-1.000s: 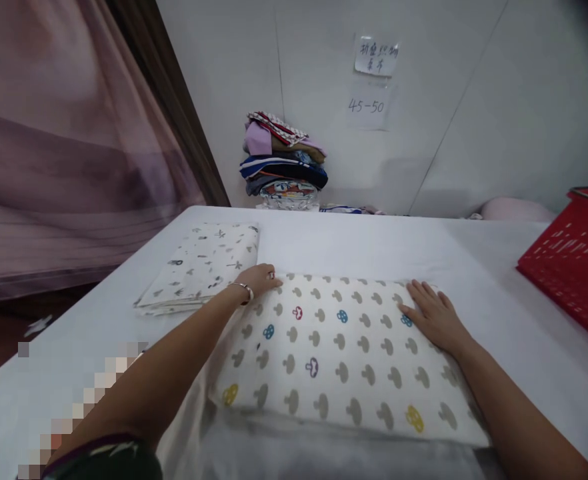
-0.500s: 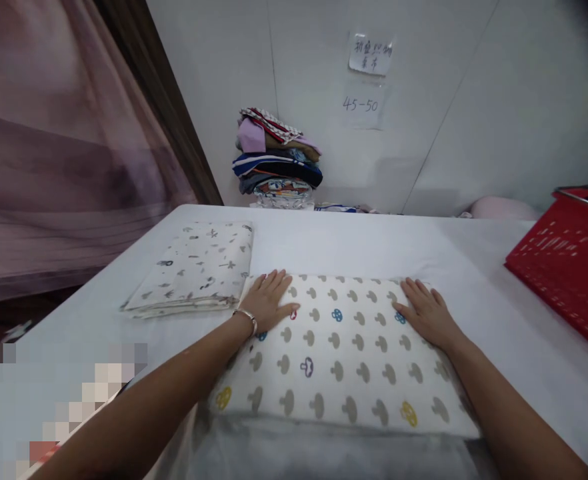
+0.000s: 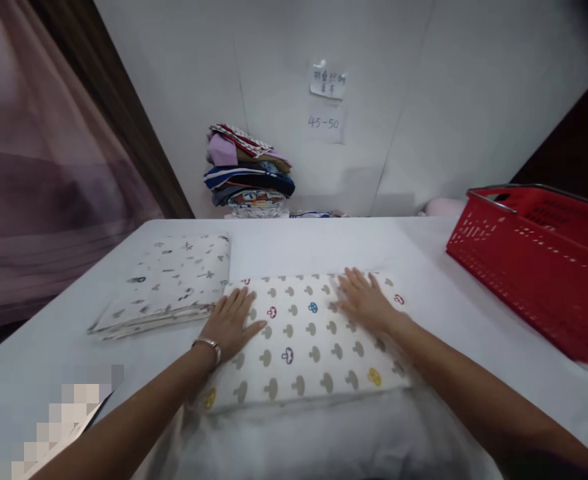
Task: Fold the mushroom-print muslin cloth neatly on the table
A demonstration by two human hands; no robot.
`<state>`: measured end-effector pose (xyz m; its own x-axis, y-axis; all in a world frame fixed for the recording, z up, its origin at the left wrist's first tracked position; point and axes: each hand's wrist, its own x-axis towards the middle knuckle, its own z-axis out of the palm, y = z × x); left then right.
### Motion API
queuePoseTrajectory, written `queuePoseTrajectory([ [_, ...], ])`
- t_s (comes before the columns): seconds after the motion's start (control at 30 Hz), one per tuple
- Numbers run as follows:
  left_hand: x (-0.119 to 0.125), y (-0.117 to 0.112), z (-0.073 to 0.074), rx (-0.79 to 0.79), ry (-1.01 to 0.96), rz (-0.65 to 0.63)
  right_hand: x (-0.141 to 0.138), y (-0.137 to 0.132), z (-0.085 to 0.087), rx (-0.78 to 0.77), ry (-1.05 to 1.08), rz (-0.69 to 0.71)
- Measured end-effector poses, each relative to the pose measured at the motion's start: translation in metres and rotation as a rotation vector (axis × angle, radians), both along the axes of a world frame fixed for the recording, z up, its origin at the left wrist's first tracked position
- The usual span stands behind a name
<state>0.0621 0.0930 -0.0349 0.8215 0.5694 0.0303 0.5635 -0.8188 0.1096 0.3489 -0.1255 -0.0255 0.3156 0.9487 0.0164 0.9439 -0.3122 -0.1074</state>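
A folded white cloth printed with mushrooms point(image 3: 294, 343) lies in front of me, mostly grey with a few coloured ones. Flat on its left edge rests my left hand point(image 3: 231, 323), fingers spread, a bracelet on the wrist. My right hand point(image 3: 367, 300) lies open on the cloth's upper right part, slightly blurred. Beyond my left hand is a second folded cloth point(image 3: 169, 270), white with small dark and grey prints, its layered front edge showing.
Both cloths lie on a white-covered table point(image 3: 294, 247). A red plastic basket point(image 3: 529, 260) stands at the right. Behind the table rises a stack of folded fabrics point(image 3: 249, 170) against the wall. Pinkish curtains point(image 3: 49, 167) hang at the left.
My right hand has slid leftward over the mushroom cloth, away from its right edge. My left hand stays at the left edge. The view has turned right, showing more of the basket.
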Motion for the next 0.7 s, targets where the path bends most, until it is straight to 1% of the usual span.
queuePoseTrajectory([
  [0.03,-0.003,0.002,-0.006,0.013,0.009,0.001,-0.007,0.003,-0.001,-0.015,0.033,0.038],
  [0.1,-0.006,0.005,-0.015,0.04,0.01,-0.009,-0.014,0.006,-0.006,-0.044,0.088,0.068],
  [0.17,-0.006,0.007,-0.017,0.06,0.014,-0.021,-0.015,0.006,-0.01,-0.064,0.116,0.063],
  [0.3,-0.005,0.007,-0.013,0.076,0.037,-0.024,-0.001,-0.004,-0.009,-0.066,0.144,0.039],
  [0.43,-0.004,0.006,-0.013,0.087,0.028,-0.038,0.022,-0.019,-0.012,-0.046,0.044,-0.157],
  [0.47,-0.004,0.006,-0.013,0.087,0.035,-0.041,0.027,-0.022,-0.014,-0.053,0.034,-0.19],
  [0.53,-0.004,0.004,-0.012,0.079,0.06,-0.038,0.034,-0.025,-0.017,-0.071,0.054,-0.204],
  [0.6,-0.002,0.003,-0.007,0.056,0.083,-0.024,0.04,-0.026,-0.017,-0.08,0.107,-0.197],
  [0.7,0.004,0.005,0.007,-0.015,0.1,0.001,0.053,-0.024,-0.01,-0.053,0.159,-0.197],
])
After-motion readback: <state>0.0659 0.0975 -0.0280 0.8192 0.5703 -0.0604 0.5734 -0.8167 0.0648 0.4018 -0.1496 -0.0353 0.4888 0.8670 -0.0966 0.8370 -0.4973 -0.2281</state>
